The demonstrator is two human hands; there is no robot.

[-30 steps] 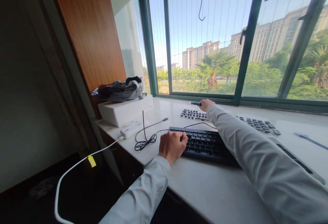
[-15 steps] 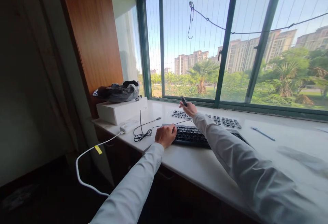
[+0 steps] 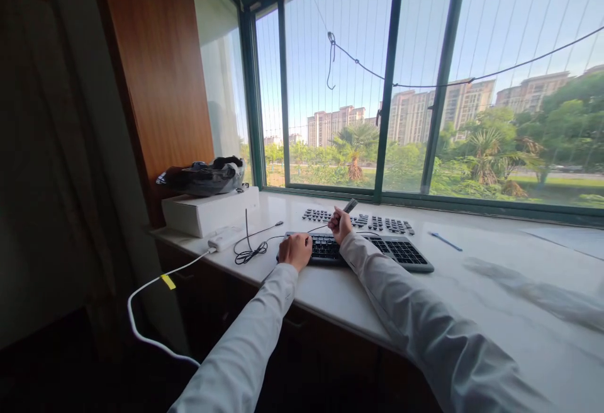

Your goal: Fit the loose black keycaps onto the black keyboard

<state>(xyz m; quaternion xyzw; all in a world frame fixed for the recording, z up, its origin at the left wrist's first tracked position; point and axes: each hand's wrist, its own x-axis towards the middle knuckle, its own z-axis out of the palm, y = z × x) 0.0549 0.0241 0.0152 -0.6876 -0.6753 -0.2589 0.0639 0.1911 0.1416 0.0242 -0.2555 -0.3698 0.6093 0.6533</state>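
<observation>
R hand (image 3: 340, 225) closed round small dark tool (image 3: 350, 205), tip angled up and away, held just over keyboard (image 3: 400, 252). L hand (image 3: 295, 250) curled in loose fist, resting on keyboard's left end, prob. to pin it so it won't slide. Keycaps (image 3: 391, 225) in rows just behind, likely kept in order. Further left: coiled cable (image 3: 250, 251), white box (image 3: 210, 209) w/ dark bag (image 3: 202, 175) on top.

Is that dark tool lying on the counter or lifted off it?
Lifted: the right hand holds the dark tool tilted up above the keyboard, clear of the counter.
</observation>
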